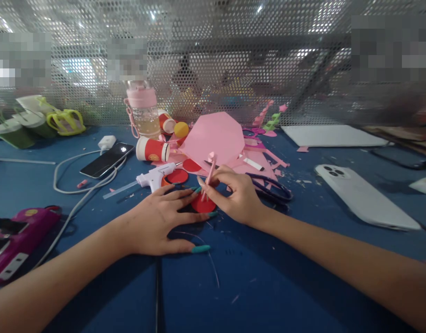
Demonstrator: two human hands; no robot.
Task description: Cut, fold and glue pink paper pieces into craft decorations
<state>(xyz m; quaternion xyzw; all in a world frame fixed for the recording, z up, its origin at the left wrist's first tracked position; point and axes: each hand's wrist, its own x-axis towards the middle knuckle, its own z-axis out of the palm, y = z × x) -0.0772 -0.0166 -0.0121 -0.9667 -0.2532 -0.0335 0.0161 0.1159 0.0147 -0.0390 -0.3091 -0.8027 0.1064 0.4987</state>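
Observation:
A red paper disc (pixel 206 206) lies on the blue table between my hands. My left hand (pixel 162 213) rests palm down with fingers spread, long teal nails at the tips, and its fingertips touch the disc's left side. My right hand (pixel 236 190) pinches a slim pink pen (pixel 209 178) with a small figure on its top. The pen stands nearly upright, its lower end on the red disc. Just behind my left hand are a white glue gun (pixel 156 176) with a clear glue stick and another red disc (pixel 177 176).
Behind lie a large pink sheet (pixel 216 136), paper scraps, dark-handled scissors (pixel 272 187) and a red paper cup (pixel 153 150). A bottle (pixel 142 111) stands near the perforated metal panel. Left are a black phone (pixel 107 160) and purple power strip (pixel 23 236); right, a white phone (pixel 366 196).

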